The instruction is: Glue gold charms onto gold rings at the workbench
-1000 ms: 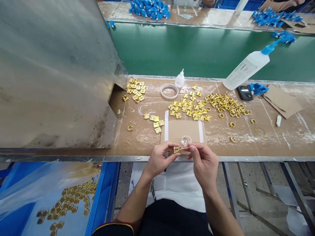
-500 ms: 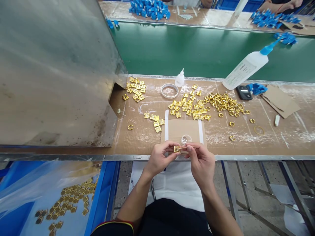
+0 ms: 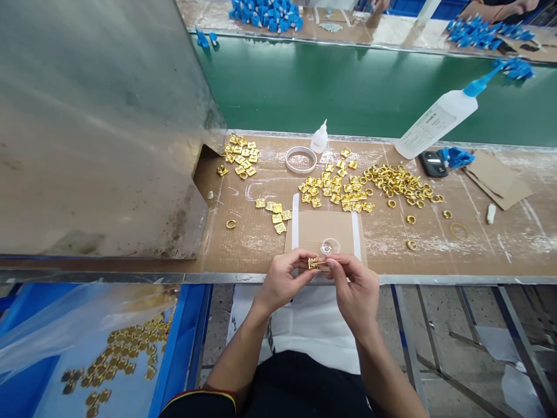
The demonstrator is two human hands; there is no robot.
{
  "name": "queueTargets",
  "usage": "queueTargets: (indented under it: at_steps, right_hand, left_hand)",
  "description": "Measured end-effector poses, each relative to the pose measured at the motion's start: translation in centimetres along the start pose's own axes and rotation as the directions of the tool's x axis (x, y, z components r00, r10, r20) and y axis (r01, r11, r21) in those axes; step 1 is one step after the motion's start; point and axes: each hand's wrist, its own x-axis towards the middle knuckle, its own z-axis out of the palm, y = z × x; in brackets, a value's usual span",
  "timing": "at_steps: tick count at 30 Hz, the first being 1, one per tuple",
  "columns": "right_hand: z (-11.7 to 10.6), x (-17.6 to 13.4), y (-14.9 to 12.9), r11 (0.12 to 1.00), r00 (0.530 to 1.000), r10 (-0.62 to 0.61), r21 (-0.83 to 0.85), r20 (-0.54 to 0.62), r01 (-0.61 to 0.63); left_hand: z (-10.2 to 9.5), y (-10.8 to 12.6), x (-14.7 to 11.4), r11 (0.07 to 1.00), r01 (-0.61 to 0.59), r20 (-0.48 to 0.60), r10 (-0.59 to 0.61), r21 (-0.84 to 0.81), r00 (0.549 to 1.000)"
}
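Note:
My left hand [image 3: 282,281] pinches a small square gold-coloured metal piece [image 3: 313,264] between thumb and fingers, just above the table's front edge. In my right hand [image 3: 358,291] is a thin stick [image 3: 322,262], gripped near its end, its tip at the gold piece. Whether the tip touches the piece is too small to tell. Right behind the hands, a small clear round dish [image 3: 329,246] rests on a taped cardboard sheet [image 3: 324,225]. Several loose square gold pieces [image 3: 278,218] lie left of the sheet, and more [image 3: 335,188] lie behind it.
Gold rings [image 3: 398,183] are heaped at right. Behind stand a tape roll [image 3: 301,160], a small dropper bottle [image 3: 319,138] and a large tilted bottle [image 3: 439,123]. A metal housing [image 3: 100,133] blocks the left. A blue bin [image 3: 174,354] with gold pieces sits below. A co-worker's hand [image 3: 517,7] shows far right.
My right hand has shifted very slightly left, toward the gold piece, with the stick. The left hand keeps its hold almost unmoved. The view has tilted a little.

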Motion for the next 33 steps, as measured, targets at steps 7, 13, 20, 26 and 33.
queueTargets:
  at_steps: [7, 13, 20, 26, 33]
  right_hand:
    - [0.02, 0.13, -0.1, 1.0, 1.0, -0.01, -0.004, -0.001, 0.01]
    - [0.11, 0.02, 0.1, 1.0, 1.0, -0.018, 0.0, -0.01, 0.018]
    - [-0.07, 0.07, -0.08, 1.0, 1.0, -0.011, -0.014, 0.02, 0.011]
    - [-0.01, -0.01, 0.24, 1.0, 1.0, -0.009, -0.002, 0.002, 0.009]
    - [0.05, -0.1, 0.58, 1.0, 1.0, -0.028, 0.008, -0.002, 0.028]
  left_hand:
    - [-0.02, -0.01, 0.03, 1.0, -0.002, -0.006, 0.002, 0.0, 1.0]
    - [-0.01, 0.03, 0.05, 1.0, -0.018, -0.012, 0.018, 0.003, 1.0]
    - [-0.03, -0.01, 0.0, 1.0, 0.001, -0.005, -0.001, 0.018, 1.0]
    - [-0.05, -0.08, -0.01, 0.999, -0.025, 0.002, 0.025, 0.039, 1.0]
    - [0.04, 0.14, 0.0, 0.999, -0.009, -0.001, 0.009, 0.037, 1.0]
